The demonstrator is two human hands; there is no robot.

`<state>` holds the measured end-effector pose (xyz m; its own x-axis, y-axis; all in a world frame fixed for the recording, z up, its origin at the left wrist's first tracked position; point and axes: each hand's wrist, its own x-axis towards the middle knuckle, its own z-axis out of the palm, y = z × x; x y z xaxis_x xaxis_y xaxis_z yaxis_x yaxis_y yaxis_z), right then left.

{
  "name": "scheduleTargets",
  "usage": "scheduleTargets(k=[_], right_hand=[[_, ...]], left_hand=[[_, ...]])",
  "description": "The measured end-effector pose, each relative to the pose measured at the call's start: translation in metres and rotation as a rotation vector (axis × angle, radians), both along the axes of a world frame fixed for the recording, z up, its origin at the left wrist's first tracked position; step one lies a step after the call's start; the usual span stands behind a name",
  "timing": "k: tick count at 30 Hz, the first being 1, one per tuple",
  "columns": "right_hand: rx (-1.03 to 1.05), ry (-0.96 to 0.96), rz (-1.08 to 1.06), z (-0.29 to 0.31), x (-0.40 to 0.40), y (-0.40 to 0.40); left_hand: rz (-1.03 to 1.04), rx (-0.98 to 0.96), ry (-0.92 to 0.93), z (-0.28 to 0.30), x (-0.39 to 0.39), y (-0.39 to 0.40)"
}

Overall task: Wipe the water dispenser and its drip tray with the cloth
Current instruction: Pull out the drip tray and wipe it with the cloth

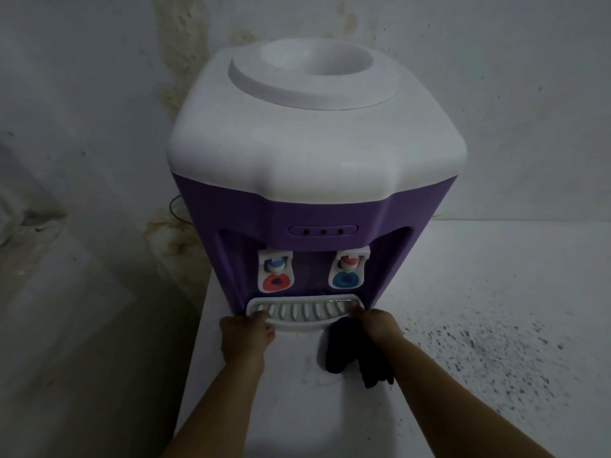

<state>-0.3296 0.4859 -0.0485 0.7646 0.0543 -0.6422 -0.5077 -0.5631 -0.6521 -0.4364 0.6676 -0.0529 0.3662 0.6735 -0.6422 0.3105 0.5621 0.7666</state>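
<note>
Both hands gripped the drip tray (299,314) at the water dispenser's (314,180) foot: left hand (246,338) its left end, right hand (377,325) its right, pinning the dark cloth (344,352). Tray-wiping looked unfinished.

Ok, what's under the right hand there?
A dark cloth hangs below the right hand, which grips the drip tray at its right end. The cloth's upper part is hidden by the hand, and it covers some of the white counter.
</note>
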Motion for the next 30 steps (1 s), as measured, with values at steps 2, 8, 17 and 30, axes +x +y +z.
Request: scheduleTargets(k=[2,8,17,30], right_hand=[[0.019,-0.007,0.010,-0.001,-0.001,-0.001],[0.060,0.006,-0.010,0.004,-0.010,-0.005],[0.208,-0.008,-0.004,0.016,-0.027,-0.025],[0.166,-0.136,-0.097,0.032,-0.027,-0.138]], left_hand=[[0.009,-0.007,-0.020,0.003,0.000,0.000],[-0.065,0.015,-0.032,0.013,-0.008,0.005],[-0.094,-0.011,-0.062,0.022,-0.023,0.000],[-0.302,0.035,-0.114,0.035,-0.003,-0.095]])
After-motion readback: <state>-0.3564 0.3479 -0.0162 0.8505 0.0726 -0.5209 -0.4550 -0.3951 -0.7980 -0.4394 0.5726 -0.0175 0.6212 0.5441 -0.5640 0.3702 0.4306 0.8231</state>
